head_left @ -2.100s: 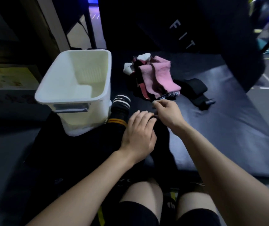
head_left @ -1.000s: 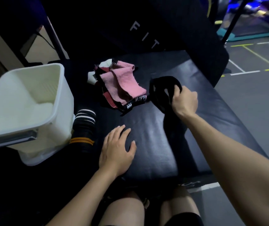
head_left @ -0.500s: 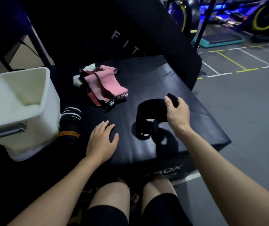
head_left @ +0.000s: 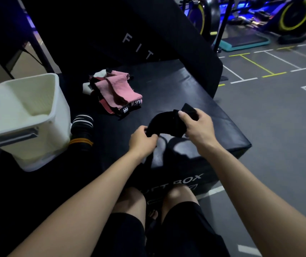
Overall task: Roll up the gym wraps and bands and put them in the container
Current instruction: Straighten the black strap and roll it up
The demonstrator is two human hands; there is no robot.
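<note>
Knees (head_left: 178, 194) in black shorts sit nearest, tucked against the front face of the black plyo box (head_left: 220, 145), whose white lettering partly reads "BOX". Above the near edge of the box top, both hands hold one black wrap (head_left: 164, 123) in the air between them. The left hand (head_left: 142, 140) has its fingers curled round the lower left end of the wrap, which disappears into the fist. The right hand (head_left: 199, 127) pinches the upper right end: the thumb lies on top of the fabric and the other fingers curl beneath it, with a flat black tab of the wrap sticking out just past the fingertips. Between the two hands the wrap bows upward in a dark arch; its shadow falls on the box top below.

Left of the hands, a black rolled wrap with white and orange stripes (head_left: 82, 131) stands on the box, touching or just beside the white plastic container (head_left: 42, 127), which sits at the left edge. Nothing can be made out inside the container.

Farther back on the box top lies a heap of pink and black bands (head_left: 116, 91) with something white at its far left corner. Behind it a black slanted pad (head_left: 111, 30) with white letters rises. To the far right is grey gym floor (head_left: 278, 112) with white and yellow lines, and blurred exercise bikes (head_left: 293, 15) beyond.
</note>
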